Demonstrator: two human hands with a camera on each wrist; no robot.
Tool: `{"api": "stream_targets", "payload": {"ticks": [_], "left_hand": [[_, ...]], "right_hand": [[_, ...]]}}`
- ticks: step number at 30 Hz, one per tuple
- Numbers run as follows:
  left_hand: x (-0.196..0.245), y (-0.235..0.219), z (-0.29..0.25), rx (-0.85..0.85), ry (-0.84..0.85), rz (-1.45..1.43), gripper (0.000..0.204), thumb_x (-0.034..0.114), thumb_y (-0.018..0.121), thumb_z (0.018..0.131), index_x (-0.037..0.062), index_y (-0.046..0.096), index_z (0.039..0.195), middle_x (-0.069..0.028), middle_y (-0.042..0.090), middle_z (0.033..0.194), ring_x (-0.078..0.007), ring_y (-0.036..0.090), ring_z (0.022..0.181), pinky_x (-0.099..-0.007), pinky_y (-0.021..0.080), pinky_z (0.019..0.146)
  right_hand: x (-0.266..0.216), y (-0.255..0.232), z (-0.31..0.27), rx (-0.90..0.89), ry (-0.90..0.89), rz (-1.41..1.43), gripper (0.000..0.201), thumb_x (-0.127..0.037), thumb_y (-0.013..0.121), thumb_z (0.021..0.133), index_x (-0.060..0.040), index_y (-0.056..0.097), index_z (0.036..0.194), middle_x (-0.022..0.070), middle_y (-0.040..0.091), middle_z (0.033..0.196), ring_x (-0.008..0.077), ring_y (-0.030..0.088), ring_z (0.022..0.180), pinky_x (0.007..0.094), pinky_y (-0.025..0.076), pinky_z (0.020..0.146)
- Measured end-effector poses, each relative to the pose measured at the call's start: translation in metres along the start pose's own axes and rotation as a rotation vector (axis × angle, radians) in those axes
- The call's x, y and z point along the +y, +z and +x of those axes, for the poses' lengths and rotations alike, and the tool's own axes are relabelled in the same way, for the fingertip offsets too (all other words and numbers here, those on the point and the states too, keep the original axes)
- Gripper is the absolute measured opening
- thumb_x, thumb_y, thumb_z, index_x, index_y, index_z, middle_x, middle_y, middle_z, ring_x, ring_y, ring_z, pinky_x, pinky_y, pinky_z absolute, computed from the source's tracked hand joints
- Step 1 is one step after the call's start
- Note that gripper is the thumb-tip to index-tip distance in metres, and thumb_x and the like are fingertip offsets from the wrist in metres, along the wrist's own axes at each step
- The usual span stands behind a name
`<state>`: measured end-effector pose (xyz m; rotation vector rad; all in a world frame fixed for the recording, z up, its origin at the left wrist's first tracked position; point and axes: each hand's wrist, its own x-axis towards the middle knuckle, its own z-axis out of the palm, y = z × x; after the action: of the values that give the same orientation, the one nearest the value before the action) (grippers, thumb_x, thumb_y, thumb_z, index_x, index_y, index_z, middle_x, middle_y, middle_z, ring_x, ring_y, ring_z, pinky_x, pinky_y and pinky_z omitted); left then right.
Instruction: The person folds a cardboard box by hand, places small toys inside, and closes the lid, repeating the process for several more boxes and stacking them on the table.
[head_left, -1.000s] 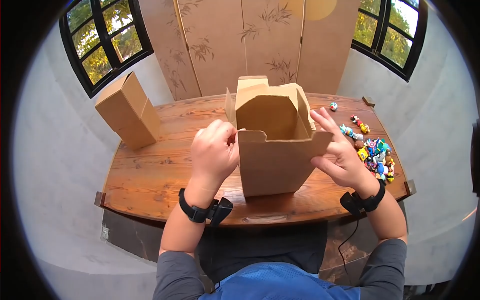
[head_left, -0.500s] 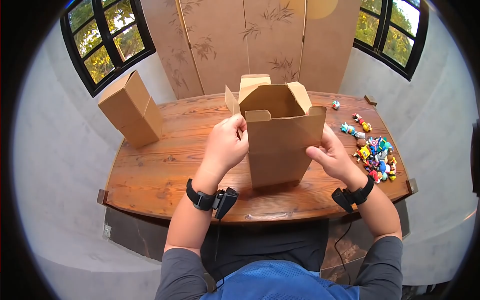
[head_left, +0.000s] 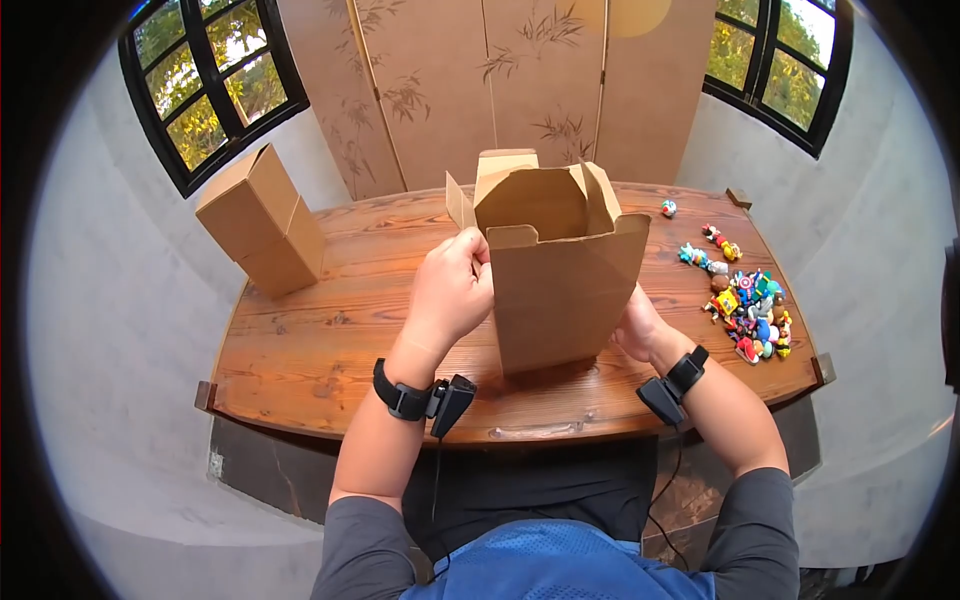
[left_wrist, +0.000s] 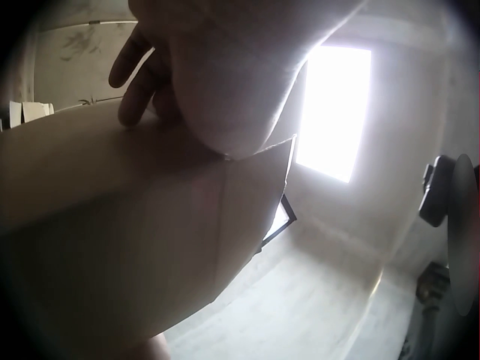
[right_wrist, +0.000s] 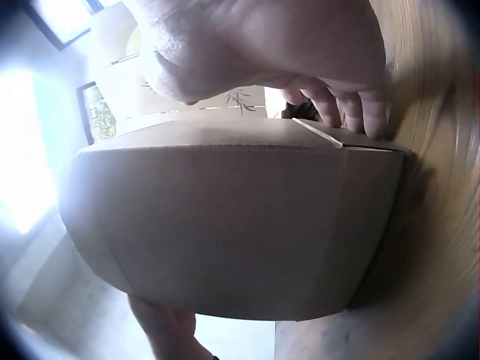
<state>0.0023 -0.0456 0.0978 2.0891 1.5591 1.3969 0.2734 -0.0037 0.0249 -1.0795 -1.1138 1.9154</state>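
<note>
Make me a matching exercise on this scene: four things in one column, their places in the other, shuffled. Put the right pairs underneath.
Things
1. Left hand
2. Right hand
3. Pile of small toys
4. Folding screen

Places
A. Behind the table
B. At the upper left edge of the open box
C. On the right part of the table
D. Low by the right side of the open box

Right pairs
1-B, 2-D, 3-C, 4-A

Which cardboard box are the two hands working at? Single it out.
The open-topped box, between the left hand and the right hand. The other tall box, at the left end of the table, stands apart from both hands.
</note>
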Motion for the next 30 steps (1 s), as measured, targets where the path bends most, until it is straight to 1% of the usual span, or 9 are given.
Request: {"api": "stream_targets", "payload": {"ticks": [7, 9, 13, 15, 17, 19, 23, 25, 30], "left_hand": [[0.004, -0.004, -0.001, -0.059, -0.079, -0.059, 0.015, 0.017, 0.058, 0.083, 0.0024, 0.055, 0.082, -0.0174, 0.061, 0.073, -0.0344, 0.062, 0.071, -0.0420, 0.049, 0.064], [0.000, -0.006, -0.001, -0.080, -0.071, -0.045, 0.019, 0.019, 0.061, 0.086, 0.0015, 0.058, 0.090, -0.0148, 0.065, 0.076, -0.0263, 0.064, 0.069, -0.0369, 0.051, 0.065], [0.008, -0.007, 0.000, -0.107, -0.044, -0.001, 0.016, 0.015, 0.059, 0.088, -0.0004, 0.057, 0.089, -0.0116, 0.065, 0.071, -0.0174, 0.063, 0.064, -0.0330, 0.052, 0.063], [0.007, -0.005, -0.002, -0.108, -0.069, -0.048, 0.012, 0.012, 0.056, 0.086, -0.0005, 0.055, 0.086, -0.0119, 0.063, 0.069, -0.0174, 0.061, 0.063, -0.0332, 0.051, 0.062], [0.008, -0.005, -0.002, -0.109, -0.091, -0.099, 0.009, 0.009, 0.053, 0.084, -0.0005, 0.053, 0.083, -0.0121, 0.060, 0.066, -0.0174, 0.059, 0.062, -0.0333, 0.050, 0.060], [0.012, -0.008, -0.002, -0.128, -0.129, -0.077, 0.015, 0.015, 0.057, 0.079, 0.0007, 0.053, 0.081, -0.0201, 0.062, 0.075, -0.0369, 0.062, 0.073, -0.0421, 0.050, 0.068], [0.008, -0.007, -0.001, -0.122, -0.106, -0.094, 0.015, 0.015, 0.056, 0.082, 0.0008, 0.054, 0.083, -0.0202, 0.062, 0.075, -0.0372, 0.062, 0.072, -0.0418, 0.050, 0.068], [0.005, -0.006, -0.002, -0.101, -0.059, -0.046, 0.019, 0.017, 0.060, 0.088, -0.0007, 0.053, 0.085, -0.0115, 0.062, 0.071, -0.0182, 0.061, 0.065, -0.0327, 0.051, 0.064], [-0.017, 0.015, -0.014, -0.063, -0.075, -0.163, 0.024, 0.022, 0.062, 0.090, -0.0007, 0.053, 0.088, -0.0137, 0.063, 0.075, -0.0226, 0.062, 0.070, -0.0343, 0.051, 0.067]], "right_hand": [[-0.001, 0.020, 0.004, 0.082, -0.074, -0.146, 0.067, -0.061, 0.046, 0.096, -0.0128, 0.047, 0.143, 0.0058, 0.055, 0.137, 0.0190, 0.051, 0.126, 0.0425, 0.044, 0.101], [0.011, 0.004, 0.022, 0.088, -0.536, -0.412, 0.080, -0.068, 0.036, 0.097, -0.0087, 0.033, 0.151, 0.0097, 0.046, 0.142, 0.0202, 0.049, 0.127, 0.0391, 0.044, 0.103], [-0.021, 0.022, 0.005, -0.037, -0.816, -0.045, 0.083, -0.069, 0.032, 0.097, -0.0056, 0.032, 0.152, 0.0168, 0.036, 0.152, 0.0278, 0.041, 0.138, 0.0445, 0.035, 0.114], [-0.031, 0.010, 0.004, -0.146, -1.198, -0.527, 0.089, -0.074, 0.033, 0.095, -0.0069, 0.030, 0.153, 0.0150, 0.019, 0.163, 0.0273, 0.028, 0.147, 0.0453, 0.027, 0.119], [-0.028, 0.013, 0.004, -0.189, -1.206, -0.506, 0.086, -0.071, 0.031, 0.096, -0.0060, 0.031, 0.153, 0.0188, 0.018, 0.163, 0.0300, 0.026, 0.148, 0.0450, 0.024, 0.119], [-0.028, 0.016, 0.003, -0.231, -1.215, -0.490, 0.084, -0.069, 0.029, 0.097, -0.0051, 0.032, 0.152, 0.0225, 0.018, 0.162, 0.0327, 0.023, 0.150, 0.0446, 0.022, 0.120], [-0.033, 0.021, -0.003, -0.238, -0.913, -0.373, 0.081, -0.056, 0.042, 0.099, -0.0061, 0.017, 0.158, 0.0204, 0.013, 0.164, 0.0295, 0.014, 0.152, 0.0433, 0.018, 0.121], [-0.035, 0.018, -0.002, -0.313, -0.747, -0.268, 0.082, -0.049, 0.048, 0.100, -0.0064, 0.011, 0.159, 0.0195, 0.010, 0.165, 0.0280, 0.011, 0.153, 0.0426, 0.017, 0.122], [-0.033, 0.005, -0.005, -0.220, -0.515, -0.372, 0.099, -0.046, 0.063, 0.093, -0.0073, 0.001, 0.160, 0.0152, 0.011, 0.165, 0.0238, 0.016, 0.151, 0.0396, 0.021, 0.121]]}}
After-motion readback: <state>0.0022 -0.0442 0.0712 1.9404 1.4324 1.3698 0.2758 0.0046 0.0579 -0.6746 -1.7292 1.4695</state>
